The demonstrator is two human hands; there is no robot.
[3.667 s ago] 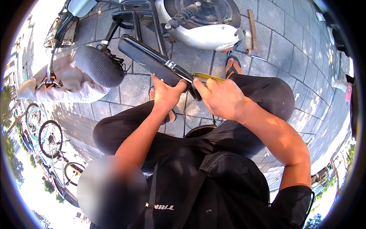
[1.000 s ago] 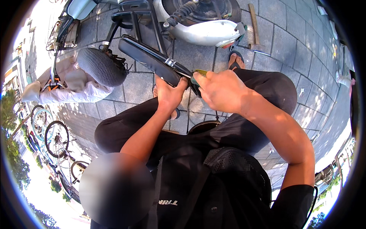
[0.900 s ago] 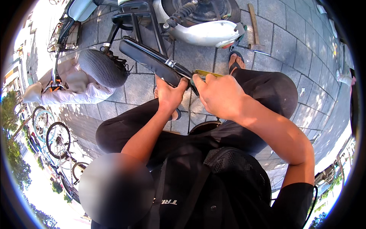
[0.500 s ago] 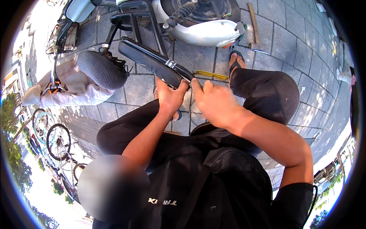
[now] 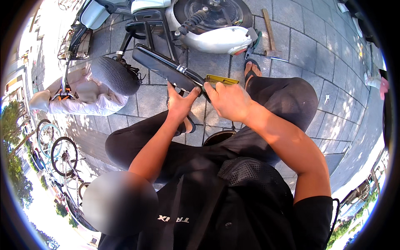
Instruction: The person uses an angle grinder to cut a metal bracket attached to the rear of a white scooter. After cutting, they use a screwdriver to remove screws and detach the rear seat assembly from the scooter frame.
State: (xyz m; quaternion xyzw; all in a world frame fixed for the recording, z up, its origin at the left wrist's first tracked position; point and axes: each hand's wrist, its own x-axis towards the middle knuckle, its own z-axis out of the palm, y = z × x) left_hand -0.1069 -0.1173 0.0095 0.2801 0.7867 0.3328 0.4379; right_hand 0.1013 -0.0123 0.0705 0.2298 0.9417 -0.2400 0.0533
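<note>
A long black padded part with a metal tube along it (image 5: 164,66) reaches from the overturned vehicle toward me. My left hand (image 5: 180,103) grips the near end of this padded part, thumb on top and fingers beneath. Close beside it, my right hand (image 5: 230,101) is closed at the tip of the tube. Something small and shiny shows by its thumb, but its kind is hidden by the fingers. On the paving just beyond my right hand lies a flat yellow tool (image 5: 223,79), partly covered by that hand.
A white two-wheeler with a black wheel (image 5: 212,16) lies on its side ahead. Right of it are a wooden-handled hammer (image 5: 269,31), dark-handled pliers (image 5: 253,46) and a thin metal rod (image 5: 279,59). A grey knit-covered saddle (image 5: 114,75) stands left; parked bicycles (image 5: 62,154) are farther left.
My right hand has turned slightly and shifted a little left, still at the tube's end. The left hand keeps its grip. The whole view has shifted slightly.
</note>
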